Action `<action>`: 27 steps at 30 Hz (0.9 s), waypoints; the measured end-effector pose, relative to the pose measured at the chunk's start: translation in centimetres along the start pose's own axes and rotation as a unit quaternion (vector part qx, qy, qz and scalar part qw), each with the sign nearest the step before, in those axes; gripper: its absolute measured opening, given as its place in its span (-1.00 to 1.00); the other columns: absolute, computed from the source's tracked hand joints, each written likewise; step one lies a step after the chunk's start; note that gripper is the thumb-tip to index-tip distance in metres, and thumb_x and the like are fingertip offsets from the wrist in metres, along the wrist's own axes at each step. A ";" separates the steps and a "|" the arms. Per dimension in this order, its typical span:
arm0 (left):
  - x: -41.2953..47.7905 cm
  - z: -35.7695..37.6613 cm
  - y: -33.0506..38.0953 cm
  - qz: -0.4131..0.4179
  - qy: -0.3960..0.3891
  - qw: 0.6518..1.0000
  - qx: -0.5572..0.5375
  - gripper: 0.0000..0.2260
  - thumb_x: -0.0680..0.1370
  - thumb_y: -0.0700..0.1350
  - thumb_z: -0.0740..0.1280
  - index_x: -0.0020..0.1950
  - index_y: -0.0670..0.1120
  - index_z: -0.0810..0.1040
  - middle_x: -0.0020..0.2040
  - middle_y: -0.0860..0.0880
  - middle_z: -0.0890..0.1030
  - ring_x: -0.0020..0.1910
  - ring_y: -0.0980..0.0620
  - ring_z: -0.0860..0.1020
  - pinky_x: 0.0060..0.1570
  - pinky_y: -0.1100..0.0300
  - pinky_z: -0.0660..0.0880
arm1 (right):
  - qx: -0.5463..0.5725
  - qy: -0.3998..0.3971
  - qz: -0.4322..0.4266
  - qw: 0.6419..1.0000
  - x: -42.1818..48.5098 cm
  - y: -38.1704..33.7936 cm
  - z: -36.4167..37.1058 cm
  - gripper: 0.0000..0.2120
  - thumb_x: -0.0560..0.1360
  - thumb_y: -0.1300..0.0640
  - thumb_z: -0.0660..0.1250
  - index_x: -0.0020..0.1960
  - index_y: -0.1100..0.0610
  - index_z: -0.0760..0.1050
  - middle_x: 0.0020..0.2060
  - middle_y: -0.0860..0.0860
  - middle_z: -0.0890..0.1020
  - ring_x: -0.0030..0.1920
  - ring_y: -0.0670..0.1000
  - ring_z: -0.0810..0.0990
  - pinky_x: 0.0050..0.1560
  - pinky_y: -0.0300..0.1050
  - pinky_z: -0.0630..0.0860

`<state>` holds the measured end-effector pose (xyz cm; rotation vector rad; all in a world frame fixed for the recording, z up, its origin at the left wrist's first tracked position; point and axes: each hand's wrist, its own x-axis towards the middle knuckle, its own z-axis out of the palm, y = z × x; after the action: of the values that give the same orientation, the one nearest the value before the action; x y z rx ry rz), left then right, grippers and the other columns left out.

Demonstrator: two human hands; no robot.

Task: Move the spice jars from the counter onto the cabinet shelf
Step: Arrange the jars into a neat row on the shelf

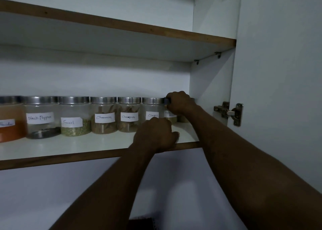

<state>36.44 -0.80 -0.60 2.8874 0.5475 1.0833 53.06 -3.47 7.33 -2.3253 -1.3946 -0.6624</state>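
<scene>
7 steel-lidded clear jars counted on white shelf, jar right of Cloves gripped at the lid by right hand, left hand grip can't be told

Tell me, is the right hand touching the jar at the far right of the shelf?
Touching. The head view shows the right hand curled over the lid of the end jar.

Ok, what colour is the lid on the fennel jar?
Silver, like brushed metal; the head view shows the fennel jar's lid clearly.
</scene>
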 end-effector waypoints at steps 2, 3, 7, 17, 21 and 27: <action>0.1 0.1 -0.1 0.001 -0.001 1.000 -0.007 -0.69 0.51 0.20 0.31 -0.24 -0.02 0.52 -0.18 -0.02 0.63 -0.15 -0.04 0.59 -0.26 0.17 0.39 | 0.000 0.007 -0.001 1.000 0.7 0.0 0.7 -0.72 0.59 0.09 0.33 0.25 0.17 0.58 0.16 0.14 0.65 0.17 0.18 0.58 0.03 -0.05 0.46; 0.1 0.1 -0.2 0.002 -0.001 1.000 -0.006 -0.69 0.51 0.20 0.32 -0.24 -0.02 0.53 -0.19 -0.01 0.63 -0.17 -0.02 0.58 -0.29 0.18 0.36 | -0.001 0.010 0.000 1.000 1.0 0.0 0.9 -0.71 0.59 0.08 0.32 0.26 0.17 0.58 0.17 0.14 0.65 0.18 0.19 0.57 0.03 -0.05 0.45; 0.2 0.1 -0.2 0.009 0.004 1.000 0.004 -0.68 0.52 0.19 0.32 -0.24 -0.04 0.55 -0.24 0.00 0.61 -0.22 0.01 0.55 -0.37 0.23 0.25 | 0.010 0.010 0.005 1.000 1.8 0.1 0.9 -0.64 0.54 0.10 0.37 0.31 0.13 0.57 0.20 0.14 0.65 0.19 0.19 0.58 0.08 -0.04 0.47; 0.2 0.3 -0.2 0.008 0.006 1.000 0.013 -0.68 0.51 0.21 0.31 -0.28 0.00 0.45 -0.18 -0.03 0.63 -0.12 -0.05 0.60 -0.22 0.16 0.40 | 0.077 0.018 0.020 0.997 0.6 0.7 1.1 -0.48 0.55 0.09 0.37 0.48 0.10 0.41 0.33 0.14 0.59 0.30 0.20 0.55 0.19 -0.04 0.46; -0.1 -0.1 -0.1 -0.005 0.005 1.000 0.018 -0.67 0.50 0.24 0.30 -0.17 -0.01 0.56 -0.11 -0.04 0.66 -0.09 -0.05 0.61 -0.18 0.14 0.46 | 0.152 0.117 0.048 0.980 -0.7 0.5 -0.6 -0.45 0.59 0.08 0.36 0.55 0.07 0.34 0.45 0.11 0.50 0.41 0.17 0.49 0.38 0.02 0.42; -1.3 -2.1 -2.4 -0.030 -0.062 0.997 0.030 -0.49 0.52 0.36 0.21 0.30 0.10 0.63 0.26 -0.02 0.65 0.21 -0.06 0.59 0.12 0.04 0.53 | 0.237 0.098 -0.073 0.964 -2.5 -2.2 -4.3 -0.75 0.62 -0.09 0.32 0.15 0.01 0.66 0.14 -0.09 0.69 0.15 -0.05 0.61 0.20 -0.07 0.52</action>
<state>33.47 0.79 -0.16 2.9433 0.6671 0.8872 49.22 -6.50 9.64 -1.7514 -1.4525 -0.5107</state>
